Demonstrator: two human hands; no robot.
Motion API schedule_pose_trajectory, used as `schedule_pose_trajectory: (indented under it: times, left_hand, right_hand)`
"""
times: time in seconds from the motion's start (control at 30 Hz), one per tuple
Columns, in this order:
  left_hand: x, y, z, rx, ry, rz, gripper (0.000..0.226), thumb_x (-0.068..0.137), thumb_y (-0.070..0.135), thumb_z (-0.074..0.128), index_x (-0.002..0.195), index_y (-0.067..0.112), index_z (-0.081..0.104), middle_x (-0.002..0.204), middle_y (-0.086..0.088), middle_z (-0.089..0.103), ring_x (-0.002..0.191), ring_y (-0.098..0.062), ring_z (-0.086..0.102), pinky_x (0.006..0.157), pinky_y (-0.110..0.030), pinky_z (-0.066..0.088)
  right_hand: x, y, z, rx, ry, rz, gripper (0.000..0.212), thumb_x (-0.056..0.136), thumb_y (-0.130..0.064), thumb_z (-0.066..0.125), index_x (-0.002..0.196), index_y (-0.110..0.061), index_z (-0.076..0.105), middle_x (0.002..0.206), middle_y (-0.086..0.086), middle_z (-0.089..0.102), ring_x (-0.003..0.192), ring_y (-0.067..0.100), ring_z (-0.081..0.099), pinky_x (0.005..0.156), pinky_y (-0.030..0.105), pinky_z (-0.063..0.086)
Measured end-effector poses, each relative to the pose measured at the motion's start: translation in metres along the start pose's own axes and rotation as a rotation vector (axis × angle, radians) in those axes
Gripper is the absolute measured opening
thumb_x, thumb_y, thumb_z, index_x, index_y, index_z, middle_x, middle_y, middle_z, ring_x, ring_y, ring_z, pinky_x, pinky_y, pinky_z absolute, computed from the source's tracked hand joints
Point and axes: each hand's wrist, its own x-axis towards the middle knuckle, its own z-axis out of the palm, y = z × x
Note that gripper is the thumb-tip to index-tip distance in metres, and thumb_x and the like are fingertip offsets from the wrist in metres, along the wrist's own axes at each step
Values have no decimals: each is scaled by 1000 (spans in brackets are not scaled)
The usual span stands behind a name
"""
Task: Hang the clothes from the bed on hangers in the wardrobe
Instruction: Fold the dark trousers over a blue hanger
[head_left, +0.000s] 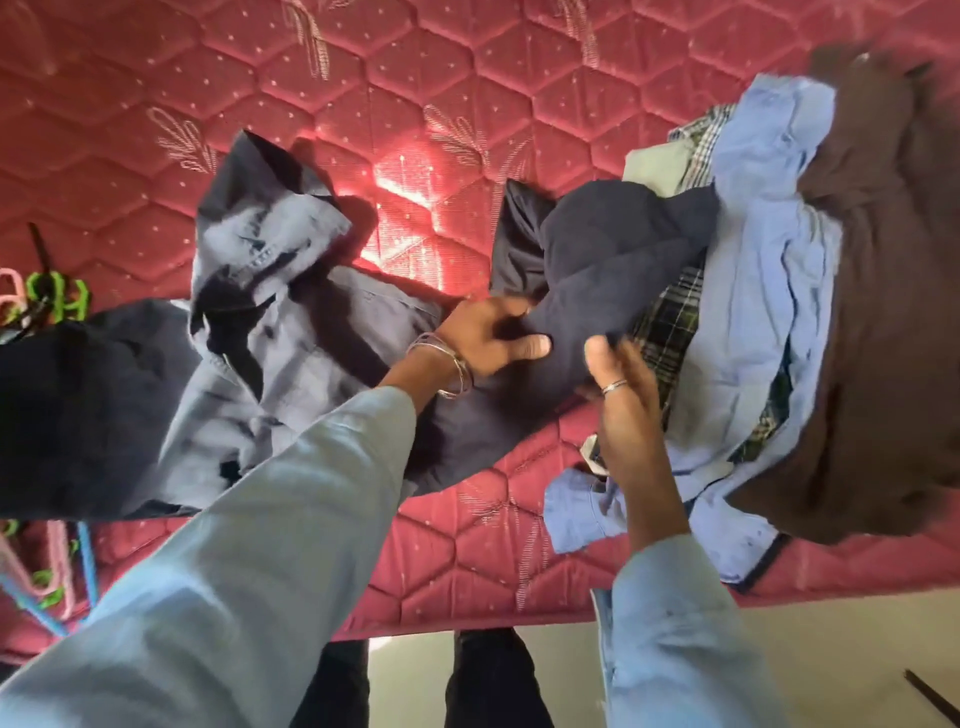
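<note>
Over the red mattress (467, 78), the left hand (488, 332) grips a dark navy garment (613, 260) lying between a grey-blue shirt (270, 322) and the clothes pile (769, 270), while the right hand (628, 405) hovers beside it, fingers loosely spread.

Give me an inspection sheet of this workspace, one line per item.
Surface: red quilted mattress, sunlit patch near its middle.
Job's things: dark navy garment being lifted; grey-blue shirt spread flat; pile of clothes at right, brown piece on top; coloured plastic hangers at left edge.
Clutter: small object under the pile's near edge, unclear.
Grippers: left hand grips the navy garment; right hand touches its near edge, fingers fairly straight.
Cables: nothing seen.
Surroundings: pale floor, person's dark-trousered legs.
</note>
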Motion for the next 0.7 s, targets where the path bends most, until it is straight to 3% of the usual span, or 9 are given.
schedule_pose_trajectory:
  times: [0.1,0.17,0.23,0.3,0.33,0.4,0.47,0.57,0.7]
  left_hand:
    - [-3,13,-7,-217,65,-18,42,62,48,75,76,9,70,75,-4,67,73,-9,57,74,-28,47]
    - [-4,27,-17,-354,18,-76,25,63,29,82,68,7,71,66,3,65,64,-6,56,66,-23,45]
    - [-8,43,-27,-460,-54,-101,6,58,12,79,61,13,74,57,8,64,55,-3,55,60,-17,45]
    - [-14,50,-35,-625,-82,-102,9,53,6,70,54,15,72,54,5,64,50,-5,57,56,-16,47]
    - [-18,49,-40,-748,-96,-109,9,51,4,69,54,13,71,55,2,65,50,-9,59,57,-18,49]
    - [-26,45,-51,-977,-133,-117,25,43,6,74,67,8,73,66,-6,69,59,-18,65,65,-25,54]
    - [-33,38,-61,-1046,-120,-130,49,36,15,84,83,3,74,78,-12,71,72,-25,68,76,-33,54]
    - [-37,28,-72,-1103,53,-128,40,44,10,71,83,4,73,81,-12,71,79,-27,64,85,-37,49]
    - [-23,32,-77,-1015,293,5,18,62,11,68,79,5,69,76,-6,69,75,-21,62,77,-31,49]
  right_hand:
    - [14,-16,-14,134,63,97,47,101,-38,41,133,-4,50,90,-19,71,93,1,66,76,24,54]
    - [24,-21,-16,350,18,170,50,95,-51,35,123,-17,59,101,-10,71,104,13,63,85,37,53]
    - [30,-14,-4,454,42,269,38,94,-50,38,101,-23,64,82,-7,69,80,14,66,69,32,56]
    - [26,2,19,457,87,425,39,101,-39,38,81,-18,64,60,-5,64,51,9,61,46,19,49]
    - [21,10,30,453,52,490,43,102,-37,37,77,-16,67,64,-1,67,51,9,63,48,20,49]
    - [15,16,49,499,-70,528,43,94,-47,45,90,-14,73,91,7,73,79,14,70,76,29,53]
    - [15,5,51,613,-156,454,52,73,-58,65,101,-15,75,110,6,71,105,21,65,99,37,46]
    - [18,-20,36,818,-204,174,85,66,-29,86,138,-10,47,141,16,49,132,31,45,113,51,30]
    - [-14,-60,-13,467,-81,-203,66,68,8,75,125,-12,49,119,5,65,119,26,55,108,48,39]
